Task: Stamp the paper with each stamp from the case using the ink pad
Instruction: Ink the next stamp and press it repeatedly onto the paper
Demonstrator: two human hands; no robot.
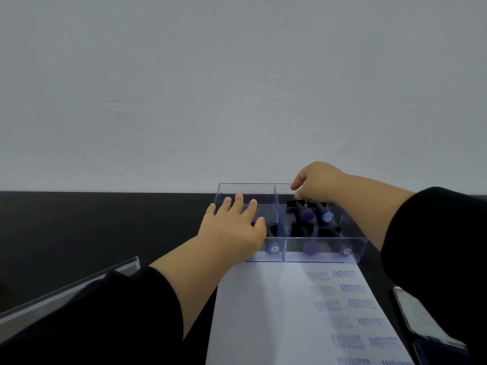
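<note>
Paper near you, stamped; your left hand flat, fingers spread, steadying case; right hand reaches far compartment, grip unclear.

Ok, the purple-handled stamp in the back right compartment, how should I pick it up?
Pinch the purple-handled stamp by its round knob, coming from above and the near side: it lies tilted, knob toward you, black base toward the case's far wall.

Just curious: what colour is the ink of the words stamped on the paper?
Blue-purple ink on the white paper sheet, seen in the head view.
</note>
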